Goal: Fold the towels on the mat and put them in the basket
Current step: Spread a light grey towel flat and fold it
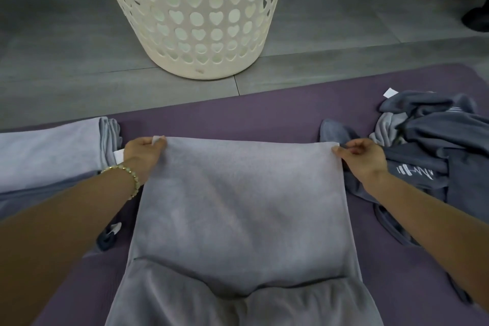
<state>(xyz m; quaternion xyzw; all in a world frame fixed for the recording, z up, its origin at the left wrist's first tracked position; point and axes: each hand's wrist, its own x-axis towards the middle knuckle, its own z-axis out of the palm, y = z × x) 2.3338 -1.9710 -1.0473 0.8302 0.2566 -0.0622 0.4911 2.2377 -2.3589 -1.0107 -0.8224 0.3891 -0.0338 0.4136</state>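
Observation:
A light grey towel (238, 206) lies stretched over the purple mat (238, 116) in front of me, its near part doubled under. My left hand (141, 155), with a bead bracelet at the wrist, pinches the towel's far left corner. My right hand (362, 157) pinches the far right corner. The far edge runs taut between both hands. A cream basket (195, 13) with heart-shaped holes stands on the floor beyond the mat, straight ahead.
A stack of folded light grey towels (50, 151) rests on the mat at the left. A crumpled pile of dark grey towels (434, 140) lies at the right. Grey floor tiles (66, 47) surround the basket. A dark object (476, 21) sits at the far right.

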